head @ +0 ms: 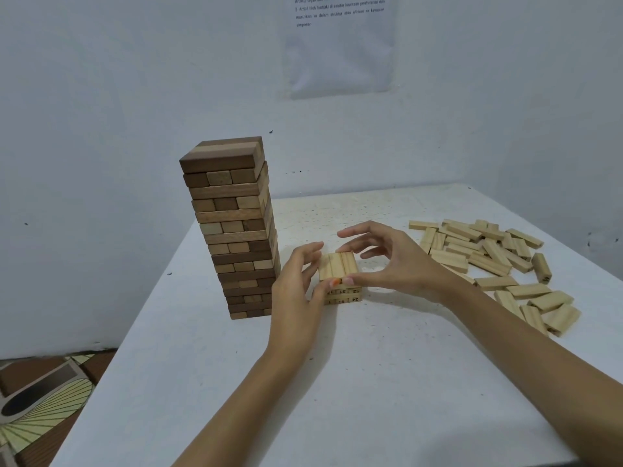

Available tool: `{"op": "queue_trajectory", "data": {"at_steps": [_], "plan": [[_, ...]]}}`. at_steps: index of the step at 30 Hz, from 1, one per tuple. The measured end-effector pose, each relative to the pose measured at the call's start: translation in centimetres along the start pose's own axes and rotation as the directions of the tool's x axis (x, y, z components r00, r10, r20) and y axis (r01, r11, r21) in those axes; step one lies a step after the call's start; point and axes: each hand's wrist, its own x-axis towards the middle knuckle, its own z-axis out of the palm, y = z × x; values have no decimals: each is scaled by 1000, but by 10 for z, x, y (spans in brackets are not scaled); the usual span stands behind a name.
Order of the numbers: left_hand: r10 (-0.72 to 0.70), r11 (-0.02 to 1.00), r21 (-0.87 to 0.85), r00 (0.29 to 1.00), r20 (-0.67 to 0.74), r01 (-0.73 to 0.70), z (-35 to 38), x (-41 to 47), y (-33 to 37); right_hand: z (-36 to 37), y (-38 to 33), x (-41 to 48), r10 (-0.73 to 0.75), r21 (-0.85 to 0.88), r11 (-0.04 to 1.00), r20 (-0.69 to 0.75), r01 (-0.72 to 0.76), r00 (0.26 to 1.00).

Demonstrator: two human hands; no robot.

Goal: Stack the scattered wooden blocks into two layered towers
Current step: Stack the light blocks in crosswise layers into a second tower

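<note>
A tall tower of dark and light brown blocks (pixel 236 227) stands on the white table at the left. Just right of its base sits a low stack of pale numbered blocks (pixel 339 264), about three layers high. My left hand (pixel 296 281) rests against the stack's left side, thumb at the near top edge. My right hand (pixel 387 261) arches over the stack, thumb touching the near top edge, fingers spread above the far side. Neither hand lifts a block. A heap of loose pale blocks (pixel 488 254) lies to the right.
The white table (pixel 303 382) stands in a corner against pale walls; its left edge drops to a patterned floor (pixel 43 399). A sheet of paper with printed text (pixel 337 45) hangs on the back wall.
</note>
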Motion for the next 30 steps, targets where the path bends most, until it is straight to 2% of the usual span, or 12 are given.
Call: {"op": "queue_trajectory", "data": {"at_steps": [8, 15, 30], "plan": [[10, 1000, 13, 1000, -6, -10, 1, 2, -5, -1, 4, 0, 6, -25, 1000, 20, -6, 1000], [66, 990, 127, 998, -16, -63, -1, 2, -11, -2, 6, -2, 13, -39, 999, 40, -12, 999], [92, 966, 246, 996, -17, -85, -3, 0, -12, -3, 8, -5, 30, -10, 1000, 68, -29, 997]]}}
